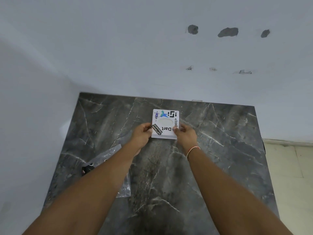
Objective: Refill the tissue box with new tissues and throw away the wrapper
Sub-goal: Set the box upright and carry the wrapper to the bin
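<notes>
A white square tissue box (165, 123) covered in stickers stands on the dark marble table (211, 150), with an oval opening in its top showing pale tissue inside. My left hand (142, 134) grips its near left edge. My right hand (185, 134) grips its near right edge, thumb on the top. A clear crumpled plastic wrapper (108, 155) lies on the table to the left, partly hidden under my left forearm.
The table stands in a corner, with pale walls behind and to the left. Several chipped patches (227, 32) mark the back wall. Tiled floor (288, 167) shows past the table's right edge.
</notes>
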